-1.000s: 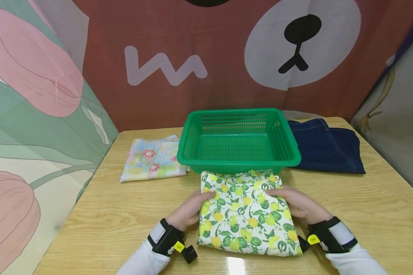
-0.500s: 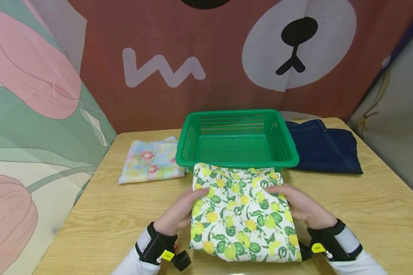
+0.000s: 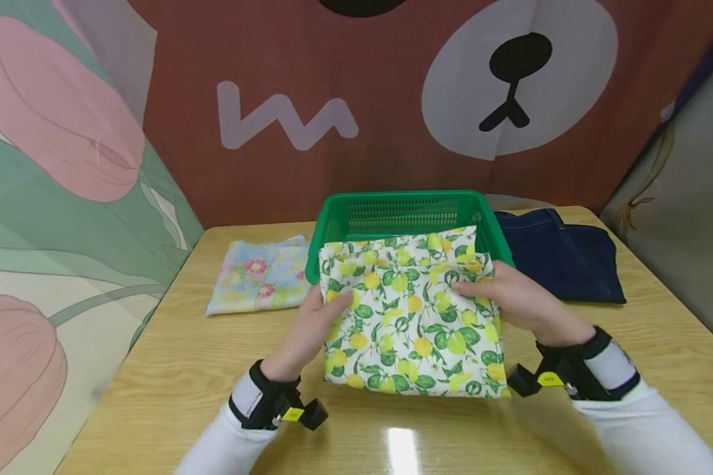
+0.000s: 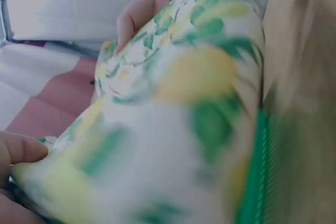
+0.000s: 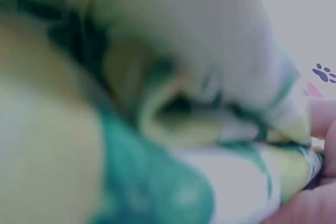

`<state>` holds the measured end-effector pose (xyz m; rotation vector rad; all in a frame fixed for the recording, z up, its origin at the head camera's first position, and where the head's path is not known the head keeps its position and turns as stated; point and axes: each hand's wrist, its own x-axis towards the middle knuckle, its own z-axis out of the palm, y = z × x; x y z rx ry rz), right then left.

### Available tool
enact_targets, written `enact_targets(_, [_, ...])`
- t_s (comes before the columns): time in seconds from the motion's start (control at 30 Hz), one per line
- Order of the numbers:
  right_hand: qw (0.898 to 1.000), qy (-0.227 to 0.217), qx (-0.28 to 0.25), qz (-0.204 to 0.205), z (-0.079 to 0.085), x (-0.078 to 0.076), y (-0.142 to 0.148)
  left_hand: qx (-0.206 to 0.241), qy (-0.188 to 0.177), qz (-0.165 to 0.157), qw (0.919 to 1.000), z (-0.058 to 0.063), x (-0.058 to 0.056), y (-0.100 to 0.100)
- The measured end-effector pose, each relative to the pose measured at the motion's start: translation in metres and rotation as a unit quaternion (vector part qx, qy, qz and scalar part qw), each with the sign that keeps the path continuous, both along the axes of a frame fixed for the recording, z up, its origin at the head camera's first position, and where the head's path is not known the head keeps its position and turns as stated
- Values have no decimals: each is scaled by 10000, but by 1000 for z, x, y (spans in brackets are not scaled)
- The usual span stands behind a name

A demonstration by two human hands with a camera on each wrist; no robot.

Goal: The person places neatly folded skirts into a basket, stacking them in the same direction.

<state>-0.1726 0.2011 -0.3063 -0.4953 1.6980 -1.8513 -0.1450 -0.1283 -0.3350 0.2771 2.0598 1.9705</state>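
Between both hands is a folded cloth (image 3: 410, 323) with a lemon-and-leaf print on white. My left hand (image 3: 311, 323) grips its left edge, thumb on top and fingers hidden beneath. On the opposite edge my right hand (image 3: 519, 297) pinches it the same way. The cloth's far part overlaps the green plastic basket (image 3: 319, 260) in the head view, hiding the basket's front wall. Up close in the left wrist view, the printed cloth (image 4: 173, 108) fills the middle, with the basket's green edge below it. Folded layers of the cloth (image 5: 236, 166) show in the right wrist view.
Left of the basket lies a folded pastel floral cloth (image 3: 258, 274). Folded dark blue denim (image 3: 564, 257) lies to its right. All rest on a wooden table (image 3: 214, 376), with a brown bear-print curtain (image 3: 386, 119) behind it.
Both hands have lifted the lemon-print cloth and carried it forward, from in front of the basket to over its near side. The basket and the other folded pieces stay put.
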Motion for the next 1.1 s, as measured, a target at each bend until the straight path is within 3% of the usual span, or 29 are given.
enact_targets(0.1, [9947,591,494,-682,13,-10,-5,-253,403,380,9981,11,-13,-1])
enact_targets(0.2, [9788,1095,979,-1426,21,-19,-10,-525,820,718,9927,22,-25,-1])
enact_targets(0.27, [9688,1339,1150,-1741,24,-26,-14,-656,1104,901,9876,29,-33,1])
enact_targets(0.4, [9595,1507,1143,-2088,30,-36,-21,-628,1479,1203,9796,39,-46,5])
enact_targets(0.53, [9571,1486,824,-2349,37,-45,-24,-430,1661,1275,9769,46,-55,8])
enact_targets(0.67, [9580,1480,-209,-2449,38,-54,-25,-307,1804,1214,9756,51,-63,10])
enact_targets(0.73, [9564,1535,-505,-2433,36,-57,-26,-251,1826,1261,9747,51,-67,11])
enact_targets(0.8, [9561,1519,-454,-2465,33,-59,-29,-180,1732,1351,9754,48,-70,11])
enact_targets(1.0, [9530,1292,813,-2616,15,-65,-30,-336,1287,1394,9813,26,-82,14])
enact_targets(1.1, [9529,1119,1025,-2627,4,-70,-27,-466,1203,1312,9829,16,-89,16])
